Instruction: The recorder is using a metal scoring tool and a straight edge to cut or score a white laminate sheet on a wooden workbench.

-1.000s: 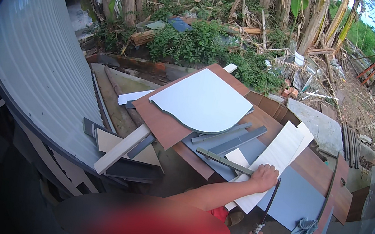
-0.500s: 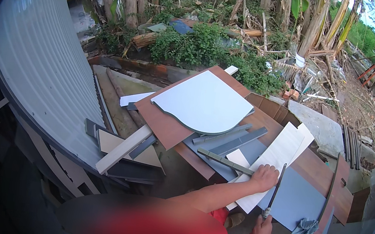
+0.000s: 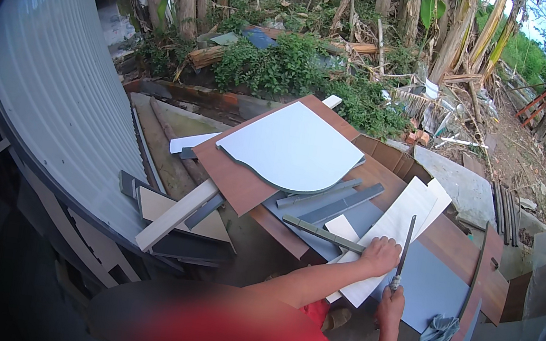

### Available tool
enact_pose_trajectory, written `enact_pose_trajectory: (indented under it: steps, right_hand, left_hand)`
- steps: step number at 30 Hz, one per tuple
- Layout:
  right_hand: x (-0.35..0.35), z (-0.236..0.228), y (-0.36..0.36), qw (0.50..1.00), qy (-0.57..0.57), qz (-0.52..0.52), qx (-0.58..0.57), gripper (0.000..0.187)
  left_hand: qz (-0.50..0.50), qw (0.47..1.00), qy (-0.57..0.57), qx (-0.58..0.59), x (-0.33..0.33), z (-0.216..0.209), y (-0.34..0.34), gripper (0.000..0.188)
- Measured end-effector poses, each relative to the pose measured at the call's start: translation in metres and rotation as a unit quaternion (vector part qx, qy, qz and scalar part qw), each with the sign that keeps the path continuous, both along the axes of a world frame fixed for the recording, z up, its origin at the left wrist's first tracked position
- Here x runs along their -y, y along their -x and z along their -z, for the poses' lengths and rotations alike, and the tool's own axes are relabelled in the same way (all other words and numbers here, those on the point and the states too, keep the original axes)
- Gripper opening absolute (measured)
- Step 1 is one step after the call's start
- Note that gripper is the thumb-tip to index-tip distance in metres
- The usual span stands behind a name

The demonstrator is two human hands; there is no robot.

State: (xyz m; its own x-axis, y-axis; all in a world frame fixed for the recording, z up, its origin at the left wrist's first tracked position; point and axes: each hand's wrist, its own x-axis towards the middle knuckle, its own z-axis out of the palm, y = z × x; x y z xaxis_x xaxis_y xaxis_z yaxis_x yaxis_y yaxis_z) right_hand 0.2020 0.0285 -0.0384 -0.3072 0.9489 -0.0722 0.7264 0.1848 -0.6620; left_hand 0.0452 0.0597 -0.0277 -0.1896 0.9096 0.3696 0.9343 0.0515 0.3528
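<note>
My left hand (image 3: pixel 381 256) is closed over the end of a narrow grey-green strip (image 3: pixel 320 232), pressing it down on a pale board (image 3: pixel 406 214). The strip points out to the left, over other pieces. In my right hand (image 3: pixel 391 306) is a narrow saw (image 3: pixel 406 248) with a long, thin dark blade and a light, wrapped-looking handle. Its blade points away from me, just right of my left hand, by the pale board's edge. Whether the blade touches the strip is hidden by my left hand. Beneath lies a blue-grey panel (image 3: pixel 435 280).
A white panel with a curved edge (image 3: pixel 294 147) lies on a brown board (image 3: pixel 242 190) at the far left of the pile. Grey strips (image 3: pixel 345 205) lie nearby. A crumpled grey cloth (image 3: pixel 439 332) sits at right beside a long brown strip (image 3: pixel 452 335). Corrugated sheeting (image 3: pixel 67 93) stands at left.
My right hand has pushed the saw forward, away from me, along the right side of my left hand. My left hand keeps its hold on the strip. The whole view has shifted slightly.
</note>
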Motion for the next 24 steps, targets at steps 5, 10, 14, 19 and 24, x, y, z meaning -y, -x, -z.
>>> enact_pose_trajectory:
  steps: [5, 10, 14, 19, 24]
  right_hand:
    - [0.037, 0.006, -0.017, 1.0, -0.018, -0.005, 0.016, 0.023]
    - [0.115, 0.012, -0.058, 0.999, -0.041, -0.005, 0.027, 0.022]
    - [0.113, -0.011, -0.058, 0.999, 0.035, -0.004, 0.035, 0.02]
    - [0.101, -0.003, -0.057, 0.997, -0.011, -0.052, 0.064, 0.018]
    - [0.103, 0.0, -0.065, 1.0, -0.011, -0.027, -0.005, 0.017]
  left_hand:
    - [0.0, 1.0, 0.021, 0.008, 0.0, 0.0, 0.001, 0.015]
    - [0.006, 0.999, 0.037, 0.012, -0.002, -0.002, 0.002, 0.015]
    - [-0.005, 0.999, 0.045, 0.017, -0.001, -0.006, 0.004, 0.016]
    - [-0.003, 0.999, 0.037, 0.023, -0.005, -0.005, 0.003, 0.017]
    - [-0.002, 0.999, 0.044, 0.013, -0.005, -0.005, 0.003, 0.017]
